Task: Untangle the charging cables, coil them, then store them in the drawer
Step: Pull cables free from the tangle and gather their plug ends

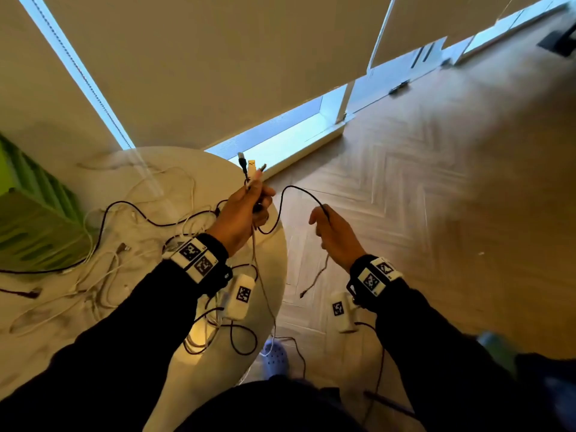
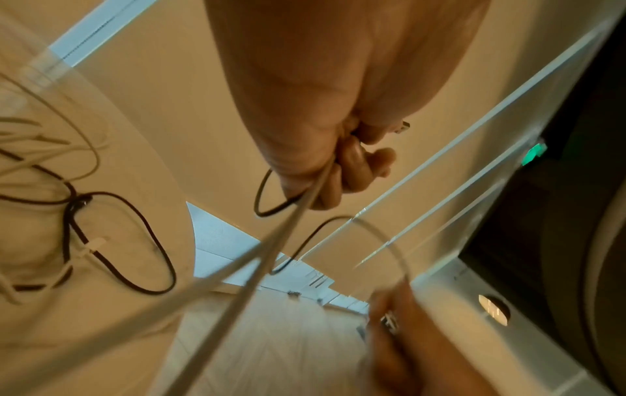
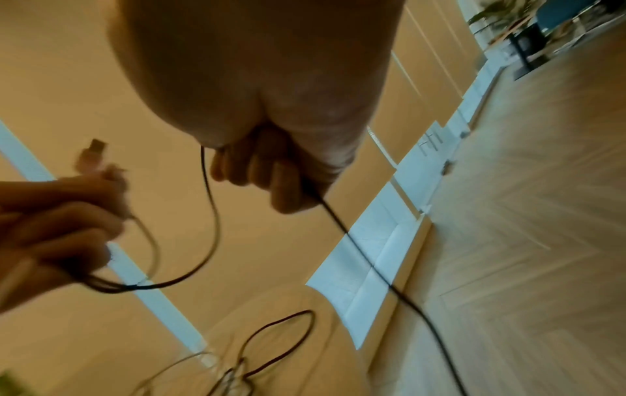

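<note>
Head view shows untangling: left hand [image 1: 241, 213] grips several plug ends, right hand [image 1: 333, 233] pinches the black cable [image 1: 288, 190], which likely needs drawing free next.

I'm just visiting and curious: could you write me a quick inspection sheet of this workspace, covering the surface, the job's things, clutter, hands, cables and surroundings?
Surface: round pale table, cables strewn across it.
Job's things: black cable strung between both hands; plug ends bunched above the left fist. Drawer: nothing seen.
Clutter: green ribbed object at the table's left edge.
Hands: left hand grips several cables; right hand pinches the black cable.
Cables: white cables and dark ones tangled on the table; one end dangles below the right hand.
Surroundings: herringbone wood floor, lowered blinds.
</note>
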`<state>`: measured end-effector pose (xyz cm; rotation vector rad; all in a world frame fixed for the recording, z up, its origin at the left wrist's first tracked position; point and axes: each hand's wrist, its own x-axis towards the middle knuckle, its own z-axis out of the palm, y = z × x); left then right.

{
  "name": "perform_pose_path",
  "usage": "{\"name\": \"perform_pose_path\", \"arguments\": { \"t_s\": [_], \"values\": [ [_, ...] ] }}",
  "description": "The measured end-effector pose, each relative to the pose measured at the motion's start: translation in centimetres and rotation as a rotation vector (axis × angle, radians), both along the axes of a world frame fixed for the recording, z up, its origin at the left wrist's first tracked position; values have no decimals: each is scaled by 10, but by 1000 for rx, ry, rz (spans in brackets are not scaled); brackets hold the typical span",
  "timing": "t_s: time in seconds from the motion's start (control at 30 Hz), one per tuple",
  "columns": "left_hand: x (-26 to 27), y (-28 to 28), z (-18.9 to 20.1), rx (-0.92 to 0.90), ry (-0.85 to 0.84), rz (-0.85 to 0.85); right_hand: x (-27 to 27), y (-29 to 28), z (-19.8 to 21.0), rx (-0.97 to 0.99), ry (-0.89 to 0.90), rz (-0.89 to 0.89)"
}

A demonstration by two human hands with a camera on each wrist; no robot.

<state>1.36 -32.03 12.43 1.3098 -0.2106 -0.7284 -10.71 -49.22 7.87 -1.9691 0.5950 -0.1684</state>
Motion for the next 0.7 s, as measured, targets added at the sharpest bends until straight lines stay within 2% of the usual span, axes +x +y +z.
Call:
{"name": "perform_pose_path", "arguments": {
  "t_s": [0.03,0.17,0.2,0.23,0.3,0.37,0.43,0.5,0.63,0.7],
  "values": [
    [3,0,4,-63,47,-3,-1,-14,-11,-89,90,-10],
    [8,2,16,-188,91,-33,-9,-40,-48,-254,676,29],
    [8,2,17,-192,95,-35,-9,-36,-50,-313,723,72],
    [8,1,17,-191,103,-38,-7,-27,-48,-378,686,130],
    [6,1,13,-186,119,-31,3,-8,-37,-382,431,321],
    [4,1,9,-176,127,-16,16,11,-21,-176,230,531],
    [4,2,7,-160,114,-8,27,28,-4,-68,178,643],
    [6,5,6,-165,104,-7,33,38,8,-29,99,621],
    [14,19,6,-133,73,-14,36,32,11,-62,-93,341],
    [17,28,6,-79,56,-32,39,16,1,-77,-58,216]
  ]
}}
